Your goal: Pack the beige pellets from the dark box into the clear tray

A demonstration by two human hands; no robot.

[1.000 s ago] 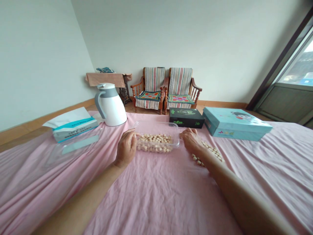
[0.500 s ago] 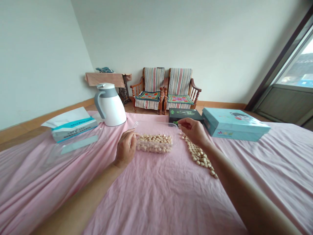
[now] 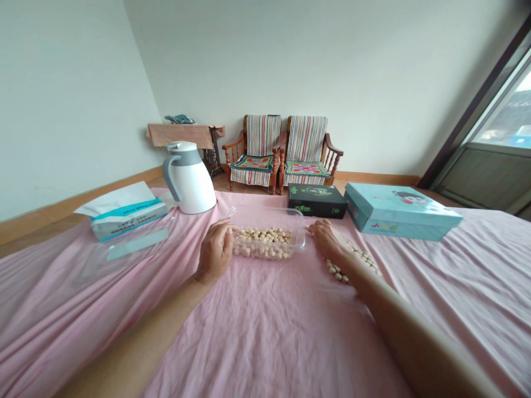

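A clear plastic box (image 3: 297,239) sits mid-table, its lower part filled with small pale-tan nuts (image 3: 263,236) that look like pistachios. My left hand (image 3: 215,249) grips the box's left wall, thumb and fingers closed at the rim. Just beyond the right side of the box, my right hand (image 3: 326,239) is low over the cloth. Its fingers are drawn together at a nut (image 3: 307,227) by the fingertips. More loose nuts (image 3: 338,272) lie beneath and beside the right wrist, partly hidden by the arm.
A clear plastic lid (image 3: 136,246) lies at left before a tissue pack (image 3: 128,213). Behind it stands a white-and-grey jug (image 3: 193,185). A black box (image 3: 317,200) and a light-blue box (image 3: 402,210) stand at back right on the pink cloth (image 3: 265,331).
My right hand has come down from a raised spot by the box rim to the cloth among the loose nuts. My left hand keeps its hold on the box.
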